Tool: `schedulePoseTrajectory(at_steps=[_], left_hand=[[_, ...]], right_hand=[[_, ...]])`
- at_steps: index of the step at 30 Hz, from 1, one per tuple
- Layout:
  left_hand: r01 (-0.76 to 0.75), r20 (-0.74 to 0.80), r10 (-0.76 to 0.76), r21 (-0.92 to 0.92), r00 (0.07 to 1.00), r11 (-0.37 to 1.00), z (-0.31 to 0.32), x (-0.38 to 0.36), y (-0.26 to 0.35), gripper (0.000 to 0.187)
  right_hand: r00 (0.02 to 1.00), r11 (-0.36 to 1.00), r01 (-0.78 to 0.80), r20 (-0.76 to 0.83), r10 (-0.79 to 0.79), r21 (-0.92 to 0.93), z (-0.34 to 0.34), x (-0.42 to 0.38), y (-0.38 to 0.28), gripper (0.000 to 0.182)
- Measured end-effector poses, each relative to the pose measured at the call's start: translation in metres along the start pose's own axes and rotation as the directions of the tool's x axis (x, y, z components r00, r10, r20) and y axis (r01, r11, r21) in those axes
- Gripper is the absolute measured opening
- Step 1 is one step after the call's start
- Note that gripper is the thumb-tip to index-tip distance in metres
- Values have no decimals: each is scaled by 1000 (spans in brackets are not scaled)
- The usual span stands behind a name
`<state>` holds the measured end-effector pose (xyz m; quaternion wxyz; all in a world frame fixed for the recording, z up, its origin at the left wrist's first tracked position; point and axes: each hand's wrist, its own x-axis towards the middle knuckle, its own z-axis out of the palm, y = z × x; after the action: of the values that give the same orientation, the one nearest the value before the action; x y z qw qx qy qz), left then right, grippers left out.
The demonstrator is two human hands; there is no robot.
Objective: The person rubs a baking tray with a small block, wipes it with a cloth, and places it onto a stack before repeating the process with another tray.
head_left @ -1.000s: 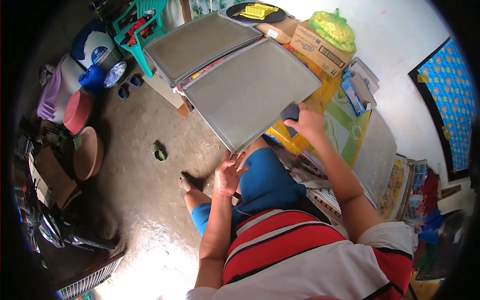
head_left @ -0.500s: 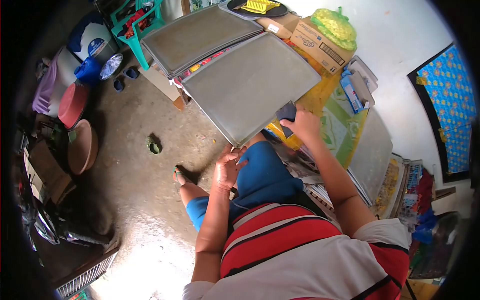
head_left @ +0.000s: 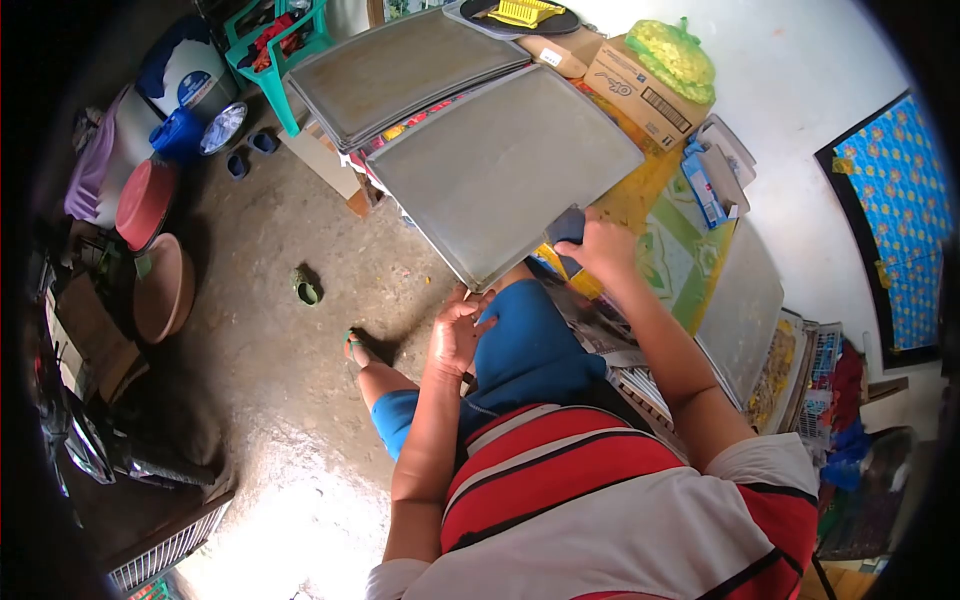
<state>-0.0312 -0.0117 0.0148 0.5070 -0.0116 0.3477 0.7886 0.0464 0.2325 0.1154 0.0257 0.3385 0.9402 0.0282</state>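
Observation:
A flat grey metal tray (head_left: 505,165) lies in front of me, its near corner pointing at my lap. My left hand (head_left: 458,335) is at that corner, palm turned up, with its fingers closed around the edge from below. At the tray's right-hand edge, my right hand (head_left: 605,245) grips a dark, flat, pad-like piece (head_left: 567,228). The pad overlaps the tray's rim in this view; I cannot tell its exact kind. A second, browner tray (head_left: 410,70) lies stacked beyond the first one.
Against the wall stand a cardboard box (head_left: 640,95) and a bag of yellow pieces (head_left: 672,58). A blue carton (head_left: 705,185) sits to the right. A green plastic chair (head_left: 285,75), basins (head_left: 163,288) and slippers (head_left: 262,142) are on the left. Another flat panel (head_left: 745,305) leans near my right arm.
My right hand and the dark pad have shifted slightly left along the tray's edge. The left hand stays at the near corner, and the tray has hardly moved.

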Motion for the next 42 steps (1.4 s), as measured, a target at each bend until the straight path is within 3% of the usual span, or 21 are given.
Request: schedulePoseTrajectory(at_steps=[2,5,8,9,12,14,16,18,22,25,28,32,33,36,38,40,42], left_hand=[[-9,2,9,6,1000,1000,3,-2,2,75],[-13,1,13,0,1000,1000,9,-5,3,73],[-9,-8,9,-26,1000,1000,8,-6,3,72],[-4,-6,4,-48,1000,999,5,-5,0,72],[-19,-18,17,-74,1000,997,4,-4,-4,69],[-21,-15,20,-90,1000,996,2,-4,-6,65],[-16,4,16,-111,1000,994,0,-3,-5,61],[-11,30,14,-91,999,996,3,-6,-1,72],[-12,10,14,-129,1000,992,1,-5,-3,76],[14,44,-8,-152,999,988,-3,-3,-4,75],[-21,5,22,-155,1000,988,-1,-5,-6,57],[-20,54,28,-150,998,988,-1,-5,-3,61],[-19,36,25,-152,999,988,-2,-5,-4,63],[-18,25,22,-157,999,987,-4,-9,-5,67],[-19,18,22,-151,1000,988,-9,-11,-6,73],[-20,-4,19,-138,1000,990,-16,-12,-12,83],[-29,21,33,-162,999,986,-13,-17,-12,79]], right_hand=[[996,997,-74,56,72,21,-5,1,-4,71],[998,998,63,27,-64,22,-1,-27,-32,69],[993,994,-15,117,3,106,-2,-13,-28,70],[994,984,-82,83,69,157,-2,-6,-26,72],[993,973,71,76,-90,222,3,-16,-39,72],[949,922,312,-29,-314,230,29,-30,-53,77],[951,925,301,0,-309,233,21,-27,-64,75],[968,942,245,-12,-249,230,16,-15,-62,73],[911,884,408,-36,-411,230,18,-21,-66,72],[963,938,269,-67,-260,218,16,-9,-65,74],[925,907,375,-18,-378,190,20,-21,-73,75],[962,937,274,-46,-270,215,20,-10,-76,68],[941,919,318,36,-335,234,17,-15,-78,71],[926,886,331,68,-371,325,10,-2,-75,77],[967,891,149,126,-223,429,-1,17,-76,81],[996,881,90,-38,-82,464,5,34,-72,82],[995,908,95,-4,-102,408,17,40,-71,87]])
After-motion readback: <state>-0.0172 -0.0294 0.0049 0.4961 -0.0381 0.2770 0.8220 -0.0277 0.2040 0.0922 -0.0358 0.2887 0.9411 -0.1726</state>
